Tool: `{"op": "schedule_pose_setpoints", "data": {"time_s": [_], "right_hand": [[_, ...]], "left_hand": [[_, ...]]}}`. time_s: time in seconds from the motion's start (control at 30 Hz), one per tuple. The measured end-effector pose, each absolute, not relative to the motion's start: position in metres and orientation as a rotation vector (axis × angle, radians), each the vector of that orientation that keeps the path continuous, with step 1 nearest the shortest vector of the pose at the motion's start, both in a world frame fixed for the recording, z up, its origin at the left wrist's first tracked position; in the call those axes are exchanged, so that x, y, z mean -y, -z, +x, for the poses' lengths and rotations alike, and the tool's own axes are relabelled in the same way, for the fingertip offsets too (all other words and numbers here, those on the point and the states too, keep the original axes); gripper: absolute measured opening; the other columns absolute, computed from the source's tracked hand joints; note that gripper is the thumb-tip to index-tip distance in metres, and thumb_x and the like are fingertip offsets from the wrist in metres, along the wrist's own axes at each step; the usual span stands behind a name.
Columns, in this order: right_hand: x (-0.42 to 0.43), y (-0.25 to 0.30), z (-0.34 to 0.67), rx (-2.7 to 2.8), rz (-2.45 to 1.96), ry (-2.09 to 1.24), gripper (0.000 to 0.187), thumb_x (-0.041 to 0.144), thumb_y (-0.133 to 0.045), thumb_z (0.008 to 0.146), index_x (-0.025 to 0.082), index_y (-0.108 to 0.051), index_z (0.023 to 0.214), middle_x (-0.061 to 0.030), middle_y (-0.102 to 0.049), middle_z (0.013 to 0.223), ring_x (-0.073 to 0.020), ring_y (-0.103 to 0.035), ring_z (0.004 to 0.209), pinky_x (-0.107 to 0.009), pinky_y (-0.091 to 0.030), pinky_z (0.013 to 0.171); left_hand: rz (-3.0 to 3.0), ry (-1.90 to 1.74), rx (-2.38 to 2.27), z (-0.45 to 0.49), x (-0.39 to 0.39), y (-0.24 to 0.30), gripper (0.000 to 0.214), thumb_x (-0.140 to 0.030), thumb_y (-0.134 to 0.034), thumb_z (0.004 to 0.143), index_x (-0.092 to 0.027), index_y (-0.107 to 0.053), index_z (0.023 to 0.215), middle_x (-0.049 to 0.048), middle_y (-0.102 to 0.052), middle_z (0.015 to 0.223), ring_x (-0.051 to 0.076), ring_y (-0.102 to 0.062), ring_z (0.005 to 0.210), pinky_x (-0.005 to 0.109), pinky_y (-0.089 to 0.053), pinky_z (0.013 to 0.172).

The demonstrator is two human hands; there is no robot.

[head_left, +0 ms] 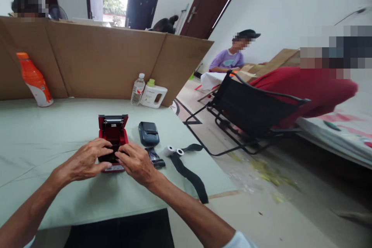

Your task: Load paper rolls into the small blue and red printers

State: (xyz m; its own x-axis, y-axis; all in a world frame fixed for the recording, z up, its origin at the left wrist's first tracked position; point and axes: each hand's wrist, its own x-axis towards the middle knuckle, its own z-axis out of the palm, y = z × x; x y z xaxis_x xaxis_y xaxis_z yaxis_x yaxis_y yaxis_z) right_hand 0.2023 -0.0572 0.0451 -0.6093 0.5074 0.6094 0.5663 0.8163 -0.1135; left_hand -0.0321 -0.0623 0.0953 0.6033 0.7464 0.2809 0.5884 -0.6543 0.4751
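Note:
A small red printer [113, 131] with its lid tipped open sits on the pale green table [35, 139]. My left hand [85, 159] and my right hand [136, 162] both close on its front end, with fingertips curled into the dark open compartment. What lies under the fingers is hidden. A dark blue printer [148, 133] sits shut just to the right. Two small white paper rolls [172, 150] lie beside a black strap [188, 174], and a small dark packet [155, 158] rests near my right wrist.
A cardboard screen [95, 62] stands along the table's back, with an orange bottle [35, 80], a clear water bottle [137, 89] and a white jug [154, 95] before it. A black folding chair [247, 112] stands to the right. Other people sit beyond.

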Motion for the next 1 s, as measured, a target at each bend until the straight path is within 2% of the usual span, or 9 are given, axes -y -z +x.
{"op": "schedule_pose_setpoints", "data": {"time_s": [0.13, 0.2, 0.27, 0.33, 0.5, 0.63, 0.77, 0.9, 1.0], "right_hand": [[0.063, -0.040, 0.202, 2.273, -0.782, 0.185, 0.020, 0.018, -0.053, 0.102, 0.018, -0.073, 0.105, -0.0095, -0.072, 0.100, -0.0208, -0.063, 0.087, -0.034, -0.050, 0.076], [0.066, -0.038, 0.202, 2.232, -0.754, 0.222, 0.018, 0.019, -0.055, 0.101, 0.018, -0.072, 0.106, -0.0096, -0.073, 0.100, -0.0213, -0.064, 0.088, -0.035, -0.051, 0.076], [0.068, -0.036, 0.202, 2.191, -0.727, 0.248, 0.017, 0.019, -0.056, 0.101, 0.017, -0.071, 0.108, -0.0097, -0.073, 0.100, -0.0219, -0.065, 0.089, -0.036, -0.053, 0.077], [0.070, -0.035, 0.201, 2.159, -0.713, 0.250, 0.017, 0.019, -0.056, 0.101, 0.016, -0.070, 0.109, -0.0096, -0.074, 0.100, -0.0221, -0.066, 0.090, -0.036, -0.054, 0.078], [0.074, -0.035, 0.201, 2.092, -0.682, 0.245, 0.014, 0.015, -0.057, 0.100, 0.015, -0.069, 0.107, -0.0101, -0.075, 0.100, -0.0220, -0.069, 0.093, -0.035, -0.056, 0.080], [0.077, -0.034, 0.201, 2.059, -0.690, 0.251, 0.012, 0.015, -0.058, 0.100, 0.015, -0.069, 0.102, -0.0103, -0.074, 0.097, -0.0219, -0.069, 0.090, -0.034, -0.057, 0.079], [0.079, -0.032, 0.202, 2.059, -0.704, 0.245, 0.012, 0.014, -0.058, 0.099, 0.016, -0.070, 0.101, -0.0098, -0.072, 0.095, -0.0213, -0.068, 0.089, -0.034, -0.057, 0.080], [0.079, -0.029, 0.202, 2.083, -0.708, 0.234, 0.014, 0.013, -0.057, 0.099, 0.017, -0.071, 0.103, -0.0101, -0.071, 0.094, -0.0211, -0.066, 0.088, -0.035, -0.057, 0.080], [0.080, -0.029, 0.203, 2.091, -0.704, 0.220, 0.014, 0.013, -0.058, 0.098, 0.017, -0.070, 0.104, -0.0106, -0.071, 0.095, -0.0216, -0.066, 0.089, -0.036, -0.057, 0.081]], "left_hand": [[2.286, -0.977, -1.275, -0.049, 0.033, -0.113, 0.042, -0.034, -0.068, 0.086, -0.025, -0.069, 0.127, 0.0099, -0.067, 0.125, 0.027, -0.067, 0.112, 0.044, -0.062, 0.089], [2.157, -1.115, -1.414, -0.052, 0.010, -0.114, 0.058, -0.041, -0.071, 0.082, -0.022, -0.062, 0.136, 0.0136, -0.062, 0.133, 0.031, -0.065, 0.115, 0.047, -0.063, 0.084], [2.057, -1.113, -1.404, -0.051, -0.012, -0.109, 0.073, -0.044, -0.073, 0.078, -0.020, -0.055, 0.144, 0.0172, -0.057, 0.142, 0.035, -0.062, 0.125, 0.050, -0.061, 0.087], [1.986, -1.074, -1.317, -0.046, -0.025, -0.102, 0.077, -0.043, -0.075, 0.076, -0.018, -0.052, 0.146, 0.0186, -0.059, 0.140, 0.036, -0.061, 0.127, 0.052, -0.060, 0.090], [2.038, -1.048, -1.205, -0.041, -0.015, -0.097, 0.057, -0.041, -0.072, 0.083, -0.016, -0.063, 0.133, 0.0126, -0.068, 0.124, 0.028, -0.068, 0.114, 0.048, -0.061, 0.095], [2.271, -0.973, -1.149, -0.050, 0.016, -0.095, 0.049, -0.035, -0.070, 0.088, -0.021, -0.064, 0.134, 0.0117, -0.068, 0.134, 0.029, -0.064, 0.125, 0.051, -0.055, 0.107], [2.507, -0.832, -1.078, -0.061, 0.042, -0.085, 0.061, -0.033, -0.073, 0.088, -0.023, -0.055, 0.146, 0.0136, -0.058, 0.151, 0.033, -0.048, 0.146, 0.057, -0.042, 0.120], [2.653, -0.774, -1.058, -0.063, 0.054, -0.071, 0.084, -0.034, -0.080, 0.083, -0.025, -0.041, 0.157, 0.0138, -0.048, 0.160, 0.035, -0.039, 0.152, 0.057, -0.041, 0.120], [2.727, -0.803, -1.084, -0.059, 0.058, -0.059, 0.087, -0.030, -0.081, 0.081, -0.024, -0.040, 0.158, 0.0149, -0.048, 0.160, 0.036, -0.039, 0.151, 0.058, -0.042, 0.120]]}}
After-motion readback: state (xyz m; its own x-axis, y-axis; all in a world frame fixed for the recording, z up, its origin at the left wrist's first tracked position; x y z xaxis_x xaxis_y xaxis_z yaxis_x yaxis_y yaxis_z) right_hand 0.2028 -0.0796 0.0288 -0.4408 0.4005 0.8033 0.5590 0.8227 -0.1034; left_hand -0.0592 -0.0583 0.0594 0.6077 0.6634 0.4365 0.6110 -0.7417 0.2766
